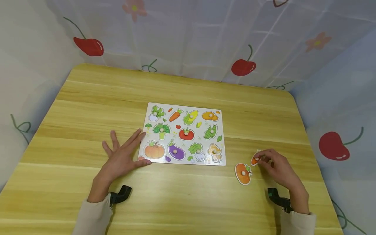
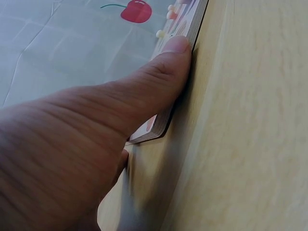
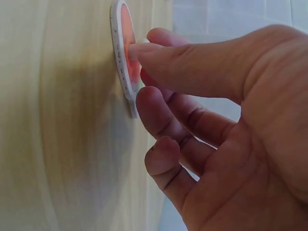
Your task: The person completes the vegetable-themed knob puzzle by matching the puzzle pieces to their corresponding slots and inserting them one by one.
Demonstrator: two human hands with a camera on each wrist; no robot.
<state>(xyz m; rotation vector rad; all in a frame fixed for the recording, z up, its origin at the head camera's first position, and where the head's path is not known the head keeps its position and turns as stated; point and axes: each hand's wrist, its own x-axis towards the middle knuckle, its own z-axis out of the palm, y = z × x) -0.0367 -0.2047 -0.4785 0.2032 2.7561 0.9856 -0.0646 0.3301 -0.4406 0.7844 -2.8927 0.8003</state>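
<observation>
My left hand (image 1: 120, 161) lies spread at the left edge of a wooden vegetable puzzle board (image 1: 173, 162). Its thumb presses the front edge near the corner, also seen in the left wrist view, and the fingertips touch the left side. Right of the board, my right hand (image 1: 277, 166) pinches a small orange carrot puzzle piece (image 1: 254, 161) between thumb and finger; the fingers hide much of it. The right wrist view shows an orange piece with a white rim (image 3: 126, 29) at the thumb tip. Just left of that hand lies a pumpkin puzzle piece (image 1: 241, 178) with a knob.
Most board pictures carry knobbed pieces, such as the eggplant (image 1: 177, 155) and tomato (image 1: 191, 136). The printed pumpkin (image 1: 154, 151) and carrot (image 1: 175, 115) spots show no knob. A wooden table (image 1: 182, 202) lies beneath, bordered behind by a cherry-patterned curtain (image 1: 188, 36).
</observation>
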